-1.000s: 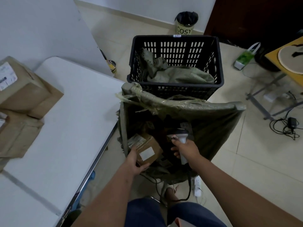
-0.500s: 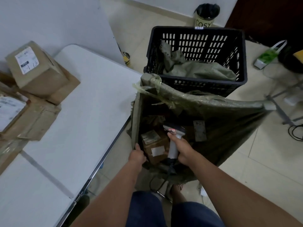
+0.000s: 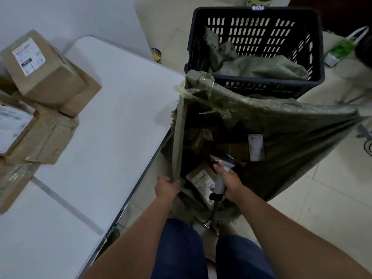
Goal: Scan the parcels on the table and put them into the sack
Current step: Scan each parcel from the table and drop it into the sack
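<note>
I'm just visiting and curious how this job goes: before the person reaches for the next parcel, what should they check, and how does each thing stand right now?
1. Sack mouth open: ok; the left hand grips its near edge.
2. Scanner at the ready: ok; the right hand holds it over the sack.
3. Last parcel inside the sack: ok; it lies label up.
4. Left hand free to pick: not ok; it holds the sack.
5. Parcels left on the table: ok; the boxes are stacked at the far left.
6. Next label readable: cannot tell; too blurred.
</note>
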